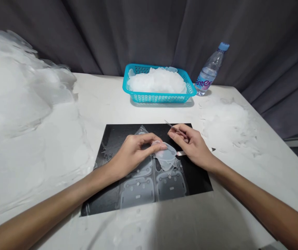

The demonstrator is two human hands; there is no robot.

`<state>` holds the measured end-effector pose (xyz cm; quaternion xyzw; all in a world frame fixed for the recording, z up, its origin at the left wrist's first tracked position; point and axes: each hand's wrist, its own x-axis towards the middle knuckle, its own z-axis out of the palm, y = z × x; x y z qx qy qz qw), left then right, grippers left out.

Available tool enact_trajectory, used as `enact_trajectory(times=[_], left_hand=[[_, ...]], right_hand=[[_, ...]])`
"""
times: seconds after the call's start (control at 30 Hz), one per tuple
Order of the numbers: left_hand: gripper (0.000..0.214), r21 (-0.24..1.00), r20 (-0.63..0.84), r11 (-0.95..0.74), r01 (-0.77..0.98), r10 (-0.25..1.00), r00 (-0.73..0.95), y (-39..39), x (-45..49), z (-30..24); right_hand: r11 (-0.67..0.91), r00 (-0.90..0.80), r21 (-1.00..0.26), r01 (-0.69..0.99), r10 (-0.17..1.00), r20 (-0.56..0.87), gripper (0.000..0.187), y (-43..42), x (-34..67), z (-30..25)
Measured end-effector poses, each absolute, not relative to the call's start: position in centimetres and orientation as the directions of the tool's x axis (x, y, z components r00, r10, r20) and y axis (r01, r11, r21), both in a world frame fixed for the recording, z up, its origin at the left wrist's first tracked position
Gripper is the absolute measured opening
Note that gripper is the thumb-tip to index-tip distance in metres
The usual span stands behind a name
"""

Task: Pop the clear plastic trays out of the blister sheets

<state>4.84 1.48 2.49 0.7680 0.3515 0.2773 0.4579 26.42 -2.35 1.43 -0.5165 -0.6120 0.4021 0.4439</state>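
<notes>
My left hand (134,151) pinches a small translucent plastic piece (166,157) above a black mat (112,194). My right hand (190,144) is closed on a thin metal tool (170,125), like tweezers or a blade, whose tip points up and left just beside the piece. A translucent sheet of moulded plastic parts (149,184) lies on the mat under both hands. Tiny scraps (106,156) lie at the mat's left edge.
A turquoise basket (158,98) heaped with translucent pieces stands at the back of the white table (112,104). A water bottle (209,71) stands to its right. Big heaps of plastic film lie at the left (21,104) and a smaller one at the right (227,126).
</notes>
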Motion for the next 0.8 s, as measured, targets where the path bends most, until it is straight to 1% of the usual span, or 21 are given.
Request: enact_trajectory(times=[0.1, 0.2, 0.37, 0.47, 0.57, 0.63, 0.67, 0.73, 0.8], left_hand=[[0.025, 0.903, 0.104, -0.326, 0.280, 0.798, 0.593, 1.5, 4.9, 2.6], [0.024, 0.910, 0.097, -0.312, 0.272, 0.800, 0.592, 1.5, 5.0, 2.5], [0.022, 0.915, 0.092, -0.301, 0.269, 0.805, 0.586, 1.5, 4.9, 2.4], [0.023, 0.916, 0.089, -0.296, 0.269, 0.807, 0.583, 1.4, 5.0, 2.5], [0.024, 0.919, 0.095, -0.296, 0.261, 0.808, 0.582, 1.4, 5.0, 2.6], [0.023, 0.918, 0.121, -0.314, 0.242, 0.804, 0.583, 1.3, 4.9, 2.5], [0.022, 0.916, 0.141, -0.329, 0.231, 0.802, 0.580, 1.3, 4.8, 2.4], [0.020, 0.910, 0.175, -0.354, 0.217, 0.801, 0.572, 1.2, 4.6, 2.2], [0.019, 0.907, 0.187, -0.362, 0.215, 0.804, 0.565, 1.1, 4.4, 2.1]], right_hand=[[0.177, 0.001, -0.909, 0.378, 0.982, 0.191, 0.032, -1.6, 27.5, 1.3], [0.174, 0.054, -0.837, 0.519, 0.971, 0.235, 0.033, -1.1, 29.0, 1.1], [0.067, 0.155, -0.622, 0.780, 0.943, 0.296, 0.025, -0.7, 30.9, 0.6], [0.053, 0.134, -0.514, 0.856, 0.938, 0.319, 0.029, -0.6, 31.4, -0.3], [0.085, 0.089, -0.449, 0.890, 0.931, 0.353, 0.034, -0.5, 31.7, -0.9], [0.122, 0.075, -0.457, 0.881, 0.918, 0.390, 0.035, -0.5, 31.6, -0.6], [0.147, 0.073, -0.485, 0.862, 0.911, 0.405, 0.034, -0.6, 31.5, -0.2], [0.207, 0.065, -0.599, 0.774, 0.914, 0.400, 0.030, -1.1, 31.1, 0.9], [0.261, 0.038, -0.743, 0.616, 0.933, 0.358, 0.026, -1.7, 30.4, 2.0]])
